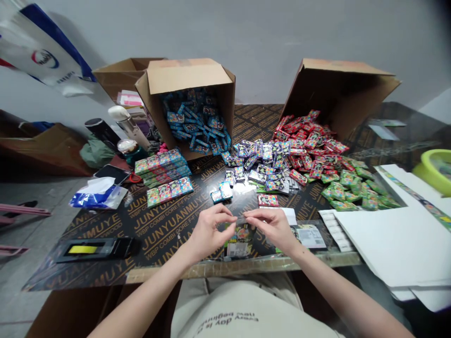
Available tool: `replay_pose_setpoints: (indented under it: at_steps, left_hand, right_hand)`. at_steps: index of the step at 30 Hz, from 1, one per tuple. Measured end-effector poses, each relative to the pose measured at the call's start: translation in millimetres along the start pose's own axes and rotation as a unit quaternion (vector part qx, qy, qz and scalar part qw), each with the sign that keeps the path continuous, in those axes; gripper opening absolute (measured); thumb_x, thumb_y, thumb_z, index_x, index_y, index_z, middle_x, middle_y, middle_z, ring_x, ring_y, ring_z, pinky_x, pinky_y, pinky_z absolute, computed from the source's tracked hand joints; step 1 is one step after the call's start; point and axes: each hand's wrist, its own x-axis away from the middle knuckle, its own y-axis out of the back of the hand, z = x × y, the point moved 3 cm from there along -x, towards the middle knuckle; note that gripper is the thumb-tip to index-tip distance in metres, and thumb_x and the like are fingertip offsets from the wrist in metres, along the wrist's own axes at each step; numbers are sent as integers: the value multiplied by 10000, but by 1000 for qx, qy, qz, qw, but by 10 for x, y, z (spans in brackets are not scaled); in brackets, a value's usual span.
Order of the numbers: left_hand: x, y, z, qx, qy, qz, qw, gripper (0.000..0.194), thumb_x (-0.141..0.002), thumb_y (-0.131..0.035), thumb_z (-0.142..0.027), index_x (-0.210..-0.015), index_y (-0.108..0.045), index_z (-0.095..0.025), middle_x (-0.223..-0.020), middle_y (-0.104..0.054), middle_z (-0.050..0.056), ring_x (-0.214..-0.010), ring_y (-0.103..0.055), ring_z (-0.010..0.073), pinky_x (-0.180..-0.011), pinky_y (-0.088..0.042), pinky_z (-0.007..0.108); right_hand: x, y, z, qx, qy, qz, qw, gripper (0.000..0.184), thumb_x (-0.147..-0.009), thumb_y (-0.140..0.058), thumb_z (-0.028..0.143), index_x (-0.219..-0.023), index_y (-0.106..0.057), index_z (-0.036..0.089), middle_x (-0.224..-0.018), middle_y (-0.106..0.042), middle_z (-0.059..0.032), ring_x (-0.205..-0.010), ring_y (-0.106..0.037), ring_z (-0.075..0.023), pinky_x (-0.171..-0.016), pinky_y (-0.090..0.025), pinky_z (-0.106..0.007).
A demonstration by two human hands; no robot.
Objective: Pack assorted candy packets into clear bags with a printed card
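At the table's front edge my left hand (pixel 212 231) and my right hand (pixel 274 228) pinch the clear top edge of a small printed plastic bag (pixel 238 243), fingertips close together. The bag hangs below them, green and black with a pale label. Just beyond my fingers are a red packet (pixel 268 200) and a pair of small packets, one blue (pixel 216 196) and one purple-white (pixel 225 189). Another flat printed bag (pixel 310 236) lies right of my right hand. Whether anything is inside the pinched bag cannot be made out.
Behind lie heaps of purple packets (pixel 268 162), red packets (pixel 310 143) and green packets (pixel 352 188). A cardboard box (pixel 185 77) holds blue packets; another box (pixel 338 89) stands right. Left are stacked packet rows (pixel 169 190) and a black tape dispenser (pixel 116 249). White sheets (pixel 391 239) lie right.
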Motion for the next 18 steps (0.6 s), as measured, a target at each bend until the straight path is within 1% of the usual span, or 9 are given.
replay_pose_setpoints:
  at_steps: [3,6,7,9,11,13,15,17,18]
  left_hand:
    - [87,-47,20,-76,-75,-14,994,150,-771,-584,-192,-881,-682,-161,-908,-643,100,-816,-598,170,-722,-484,296]
    - [122,-68,69,-56,-84,-7,995,119,-788,-573,-178,-854,-671,-163,-935,-661,97,-818,-619,155,-731,-498,280]
    - [122,-61,79,-39,-80,-4,996,106,-787,-577,-176,-837,-669,-162,-929,-667,94,-804,-626,149,-722,-502,268]
    - [118,-16,108,-9,-62,-11,998,87,-782,-587,-174,-801,-671,-162,-898,-679,85,-775,-637,143,-700,-508,253]
    - [128,74,186,7,-23,-49,999,72,-765,-607,-179,-763,-678,-166,-853,-689,72,-760,-643,149,-701,-511,260]
    - [185,196,351,25,46,-121,991,57,-733,-640,-205,-732,-683,-169,-815,-697,61,-762,-648,166,-719,-514,277]
    - [314,318,598,44,138,-206,968,101,-697,-669,-252,-737,-689,-162,-803,-701,59,-768,-650,186,-734,-516,300]
    - [519,409,874,59,229,-284,929,197,-666,-682,-310,-772,-685,-144,-795,-698,65,-744,-650,200,-712,-521,316]
    - [641,436,1001,61,270,-311,909,247,-657,-681,-339,-794,-678,-134,-781,-694,68,-723,-648,205,-691,-524,322]
  right_hand:
    - [46,12,-32,44,78,19,996,166,-781,-604,263,-916,-696,235,-956,-694,-45,-879,-649,-187,-844,-506,-352]
    - [92,38,-33,102,172,49,979,250,-795,-588,239,-1037,-649,265,-1099,-640,-43,-1060,-569,-200,-968,-417,-400]
    - [108,45,-53,113,180,56,976,273,-802,-579,248,-1069,-630,272,-1162,-605,-44,-1124,-521,-208,-1002,-375,-418]
    - [150,43,-153,101,148,45,983,371,-813,-560,301,-1183,-547,278,-1309,-479,-53,-1219,-421,-227,-1035,-314,-446]
    - [220,-23,-346,63,73,19,995,559,-800,-568,354,-1320,-377,279,-1407,-335,-69,-1259,-360,-242,-1037,-298,-454]
    - [296,-194,-594,15,-7,33,999,723,-774,-599,358,-1384,-218,277,-1350,-407,-93,-1198,-433,-233,-998,-353,-436]
    - [310,-428,-819,-23,-64,92,993,712,-790,-578,339,-1385,-195,264,-1111,-586,-79,-998,-572,-205,-874,-458,-394]
    - [186,-603,-948,-35,-73,121,989,605,-841,-490,333,-1373,-215,247,-888,-628,-40,-789,-611,-176,-731,-505,-347]
    - [63,-640,-972,-15,-54,109,992,558,-860,-449,327,-1366,-230,241,-863,-622,-36,-765,-604,-171,-716,-502,-340]
